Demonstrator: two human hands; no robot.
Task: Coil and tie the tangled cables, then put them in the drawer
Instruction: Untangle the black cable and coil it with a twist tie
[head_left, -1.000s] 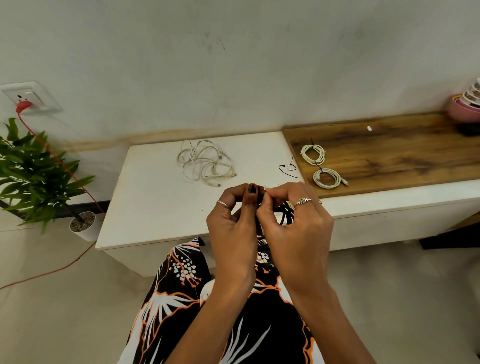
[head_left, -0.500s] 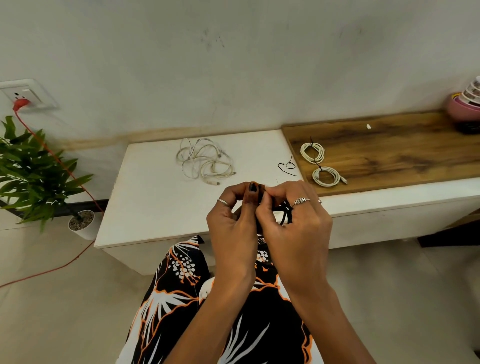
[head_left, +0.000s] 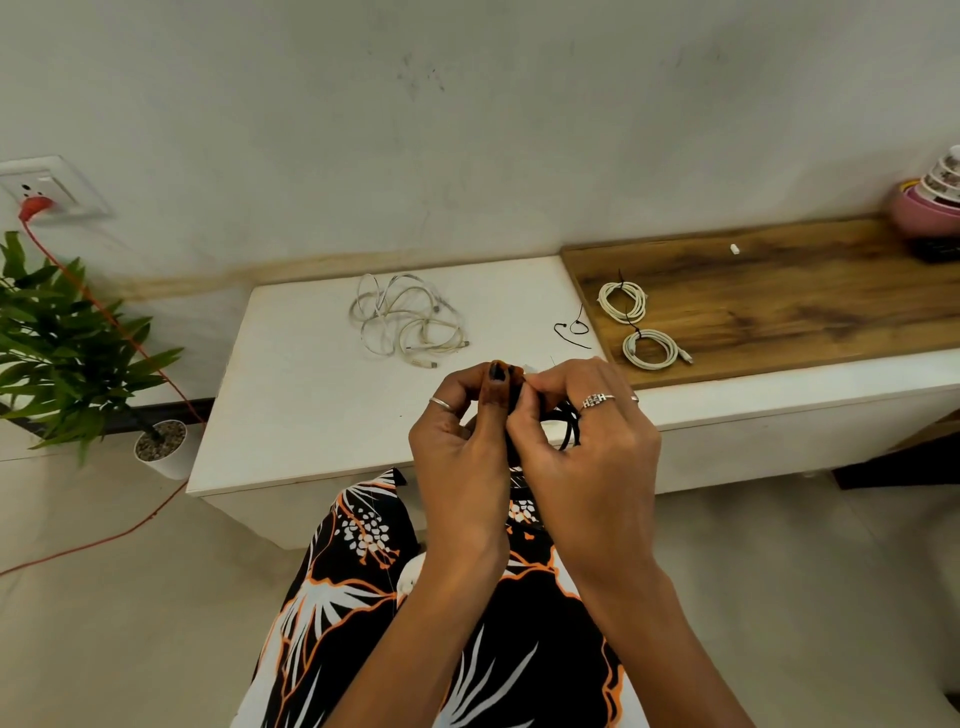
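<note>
Black cable (head_left: 566, 428), coiled, is pinched between both my hands, left hand (head_left: 462, 441) and right hand (head_left: 587, 447), above the surface's (head_left: 311, 395) front edge, so I can tie it.

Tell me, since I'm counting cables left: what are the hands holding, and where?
Both the left hand and right hand pinch a coiled black cable at the top of its bundle.
</note>
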